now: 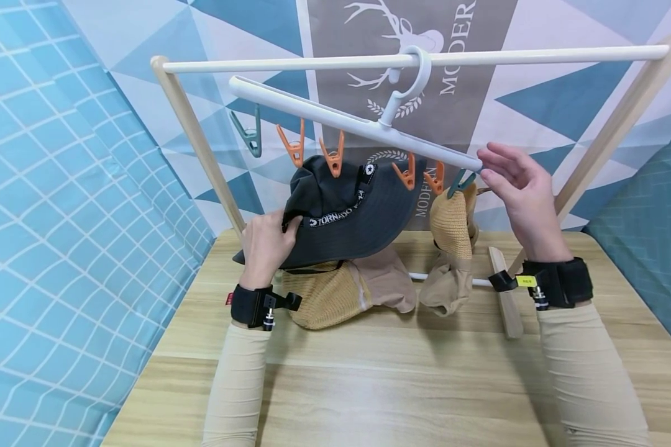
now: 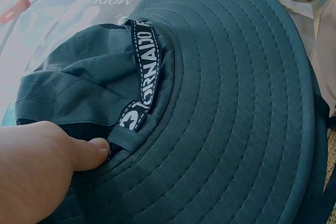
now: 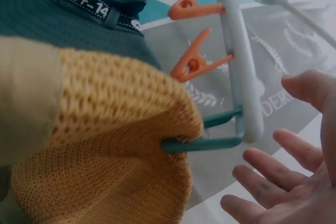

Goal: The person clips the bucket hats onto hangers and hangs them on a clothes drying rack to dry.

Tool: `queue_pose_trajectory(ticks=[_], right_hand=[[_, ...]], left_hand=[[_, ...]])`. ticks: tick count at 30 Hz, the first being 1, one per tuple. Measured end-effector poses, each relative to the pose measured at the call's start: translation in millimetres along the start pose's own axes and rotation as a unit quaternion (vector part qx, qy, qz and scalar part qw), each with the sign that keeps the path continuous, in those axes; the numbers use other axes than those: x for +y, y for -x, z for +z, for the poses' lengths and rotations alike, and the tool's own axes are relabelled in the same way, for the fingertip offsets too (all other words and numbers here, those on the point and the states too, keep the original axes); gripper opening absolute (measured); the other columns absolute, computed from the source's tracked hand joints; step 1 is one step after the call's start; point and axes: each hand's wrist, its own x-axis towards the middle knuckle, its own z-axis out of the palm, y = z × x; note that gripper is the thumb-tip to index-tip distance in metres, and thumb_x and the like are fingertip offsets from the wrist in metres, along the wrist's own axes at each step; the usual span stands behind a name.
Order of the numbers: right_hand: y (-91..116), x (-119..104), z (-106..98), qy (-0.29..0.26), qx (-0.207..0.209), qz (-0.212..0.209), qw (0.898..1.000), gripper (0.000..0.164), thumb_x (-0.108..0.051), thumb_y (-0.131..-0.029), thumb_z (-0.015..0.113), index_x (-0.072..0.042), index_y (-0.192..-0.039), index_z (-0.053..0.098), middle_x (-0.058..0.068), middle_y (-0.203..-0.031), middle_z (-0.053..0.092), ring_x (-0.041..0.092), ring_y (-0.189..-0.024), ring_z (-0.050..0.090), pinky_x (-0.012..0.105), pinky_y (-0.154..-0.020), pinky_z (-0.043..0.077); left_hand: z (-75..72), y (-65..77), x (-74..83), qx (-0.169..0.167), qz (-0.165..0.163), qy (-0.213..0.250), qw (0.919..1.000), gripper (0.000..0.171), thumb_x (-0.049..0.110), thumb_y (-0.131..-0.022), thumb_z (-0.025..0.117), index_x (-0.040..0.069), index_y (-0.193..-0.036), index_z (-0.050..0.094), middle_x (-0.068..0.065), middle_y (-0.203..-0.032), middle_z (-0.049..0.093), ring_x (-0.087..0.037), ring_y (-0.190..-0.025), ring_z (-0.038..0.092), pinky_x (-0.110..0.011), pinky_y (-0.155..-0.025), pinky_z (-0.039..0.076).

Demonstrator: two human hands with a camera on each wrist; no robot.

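A dark bucket hat (image 1: 358, 226) with a "TORNADO" lettered band is held at its crown by my left hand (image 1: 265, 245), thumb over the fabric in the left wrist view. Above it a white clip hanger (image 1: 324, 115) tilts down to the right. Open beside its lower end is my right hand (image 1: 525, 198), fingers spread; the right wrist view shows a gap between hand and hanger. There, a teal clip (image 3: 205, 142) grips the edge of a woven tan hat (image 3: 105, 87), which hangs down. Several orange clips (image 1: 335, 155) and another teal clip (image 1: 251, 133) line the hanger.
The hanger's hook goes over the white rod (image 1: 509, 57) of a wooden rack (image 1: 198, 143). Beneath the dark hat, a second woven tan hat (image 1: 324, 301) lies on the wooden table (image 1: 380, 385). A patterned cloth (image 1: 246, 31) backs the rack.
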Motion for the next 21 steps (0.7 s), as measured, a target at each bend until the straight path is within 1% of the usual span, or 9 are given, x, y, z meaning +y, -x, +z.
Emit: queue_pose_trajectory(ticks=[4,8,11,14,17,21], right_hand=[[-5,6,-2,-0.006,-0.018,0.014,1.0,0.044,-0.002,-0.108,0.072,-0.005,-0.152,0.068,-0.005,-0.134,0.082,0.006,-0.119,0.075,0.013,-0.099,0.058],[-9,11,-5,0.011,-0.026,0.024,0.999,0.041,-0.002,-0.108,0.073,-0.007,-0.148,0.073,-0.008,-0.122,0.085,0.004,-0.108,0.075,0.014,-0.091,0.058],[-11,13,-6,0.031,-0.025,0.026,0.999,0.037,-0.004,-0.107,0.075,-0.007,-0.144,0.077,-0.009,-0.113,0.086,0.003,-0.102,0.076,0.012,-0.09,0.059],[-11,14,-6,0.037,-0.022,0.024,0.999,0.034,-0.004,-0.106,0.076,-0.005,-0.14,0.078,-0.009,-0.11,0.087,0.002,-0.103,0.079,0.012,-0.091,0.06],[-11,14,-6,0.015,-0.014,0.018,1.0,0.032,-0.002,-0.106,0.075,-0.002,-0.138,0.079,-0.006,-0.109,0.088,0.003,-0.104,0.081,0.014,-0.094,0.062],[-11,13,-4,-0.016,0.004,0.002,1.0,0.03,0.0,-0.104,0.076,0.002,-0.134,0.08,-0.003,-0.109,0.089,0.006,-0.103,0.084,0.018,-0.093,0.064]], left_hand=[[0.1,0.1,0.2,0.003,0.0,0.002,1.0,0.053,0.027,-0.11,0.075,0.014,-0.07,0.043,-0.001,-0.059,0.029,-0.033,-0.049,0.045,-0.035,-0.052,0.02],[0.5,0.3,0.0,0.001,0.0,0.005,1.0,0.053,0.027,-0.11,0.075,0.014,-0.07,0.043,-0.001,-0.059,0.028,-0.032,-0.049,0.044,-0.035,-0.052,0.021],[0.9,0.4,-0.3,0.0,0.0,0.007,1.0,0.052,0.027,-0.11,0.075,0.014,-0.07,0.043,-0.002,-0.059,0.028,-0.031,-0.049,0.043,-0.035,-0.052,0.021],[0.9,0.1,-0.4,0.001,-0.001,0.01,1.0,0.052,0.027,-0.11,0.075,0.013,-0.07,0.044,-0.002,-0.059,0.029,-0.031,-0.049,0.043,-0.035,-0.052,0.02],[1.0,-0.3,-0.5,0.001,-0.003,0.014,0.9999,0.053,0.027,-0.11,0.075,0.013,-0.069,0.044,-0.001,-0.059,0.029,-0.032,-0.049,0.043,-0.035,-0.052,0.021],[1.2,-0.5,-0.8,0.001,-0.008,0.013,0.9999,0.053,0.027,-0.109,0.076,0.014,-0.068,0.044,0.0,-0.058,0.028,-0.033,-0.049,0.044,-0.035,-0.052,0.02]])
